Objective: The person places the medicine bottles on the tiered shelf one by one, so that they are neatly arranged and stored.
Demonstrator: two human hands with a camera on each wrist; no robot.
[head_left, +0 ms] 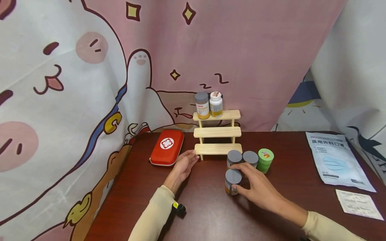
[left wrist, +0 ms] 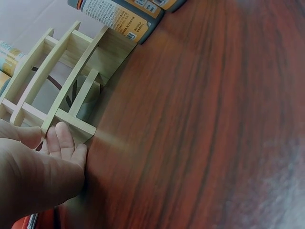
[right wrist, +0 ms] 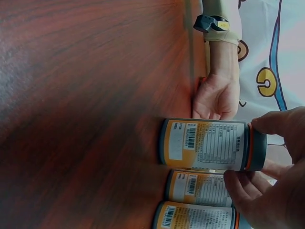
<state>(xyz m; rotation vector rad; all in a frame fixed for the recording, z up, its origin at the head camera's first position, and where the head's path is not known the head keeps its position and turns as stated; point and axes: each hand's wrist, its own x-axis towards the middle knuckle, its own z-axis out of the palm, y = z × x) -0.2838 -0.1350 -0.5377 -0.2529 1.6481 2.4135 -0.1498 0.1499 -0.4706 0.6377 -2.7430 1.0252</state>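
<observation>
My right hand (head_left: 256, 187) grips a grey-lidded supplement bottle (head_left: 233, 182) around its lid, thumb on one side and fingers on the other. In the right wrist view this bottle (right wrist: 205, 144) shows an orange and white label with a barcode. Two matching bottles (head_left: 234, 158) (head_left: 250, 158) stand just behind it. At the lower left end of a three-tier wooden display shelf (head_left: 217, 132), my left hand (head_left: 184, 164) pinches the bottom step between thumb and fingers. The left wrist view shows the hand (left wrist: 43, 167) at the end of the shelf (left wrist: 66, 102).
On the top step stand a grey-lidded bottle (head_left: 202, 105) and a white bottle (head_left: 216, 104). A green jar (head_left: 265, 160) is right of the bottles. A red first-aid case (head_left: 167, 148) lies left of the shelf. Far right lie a mask packet (head_left: 340, 160) and a white blister sheet (head_left: 359, 204).
</observation>
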